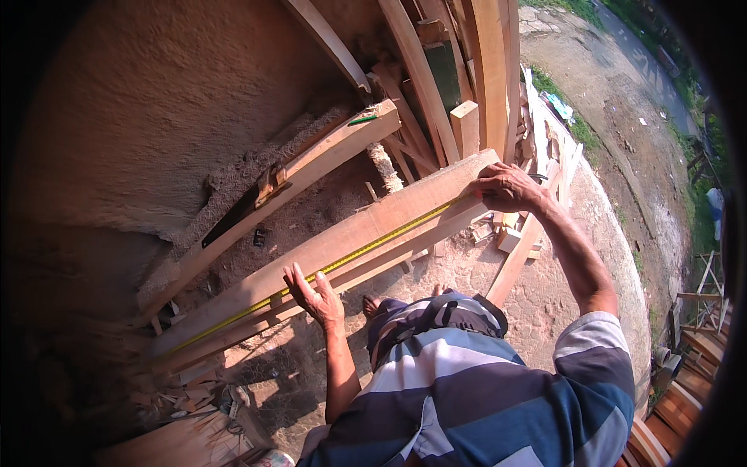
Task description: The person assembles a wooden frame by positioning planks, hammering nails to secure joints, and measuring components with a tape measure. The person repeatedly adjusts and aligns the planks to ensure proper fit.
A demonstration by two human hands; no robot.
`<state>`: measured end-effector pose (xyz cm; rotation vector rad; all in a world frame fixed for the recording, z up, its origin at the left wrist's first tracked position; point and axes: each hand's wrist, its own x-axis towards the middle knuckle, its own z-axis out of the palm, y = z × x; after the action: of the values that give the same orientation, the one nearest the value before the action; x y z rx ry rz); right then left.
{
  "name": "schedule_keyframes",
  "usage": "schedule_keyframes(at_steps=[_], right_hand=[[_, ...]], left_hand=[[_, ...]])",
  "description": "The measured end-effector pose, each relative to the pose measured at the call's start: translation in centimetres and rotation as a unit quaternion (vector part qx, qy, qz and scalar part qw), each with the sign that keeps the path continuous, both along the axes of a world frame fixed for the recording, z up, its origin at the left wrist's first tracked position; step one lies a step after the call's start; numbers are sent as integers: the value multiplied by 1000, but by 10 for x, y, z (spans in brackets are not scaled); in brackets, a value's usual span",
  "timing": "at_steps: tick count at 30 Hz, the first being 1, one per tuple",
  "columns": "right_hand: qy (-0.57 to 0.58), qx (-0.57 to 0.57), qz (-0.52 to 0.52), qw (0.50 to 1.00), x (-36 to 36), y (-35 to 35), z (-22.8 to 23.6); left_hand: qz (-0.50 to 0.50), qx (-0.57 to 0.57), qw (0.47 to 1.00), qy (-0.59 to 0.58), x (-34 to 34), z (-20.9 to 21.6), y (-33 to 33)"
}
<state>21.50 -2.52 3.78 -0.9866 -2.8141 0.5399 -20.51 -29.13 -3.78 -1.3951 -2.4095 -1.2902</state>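
A yellow tape measure point(379, 243) lies stretched along a long, pale wooden board point(342, 233) in front of me. At the board's far right end, my right hand point(506, 187) is closed, its fingertips pinching the end of the tape against the wood. Lower down, my left hand point(317, 302) rests at the board's near edge, fingers extended and apart, touching the tape without gripping it. The tape continues past it to the lower left, where shadow hides its end.
Beyond the board, a handsaw point(233, 216) and a green pencil point(362, 120) lie on a wooden beam point(331, 152). Tall planks point(490, 78) lean at the back. Offcuts point(510, 237) lie below the board's right end. Wood scraps point(187, 397) are piled at lower left.
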Motion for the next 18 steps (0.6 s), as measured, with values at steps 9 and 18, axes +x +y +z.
schedule_keyframes(at_steps=[9,18], right_hand=[[35,11,-2,999,0,3,-6],[13,6,-7,1000,-1,4,-6]], left_hand=[[-164,-113,980,13,46,19,32],[-375,-235,895,57,102,40,132]])
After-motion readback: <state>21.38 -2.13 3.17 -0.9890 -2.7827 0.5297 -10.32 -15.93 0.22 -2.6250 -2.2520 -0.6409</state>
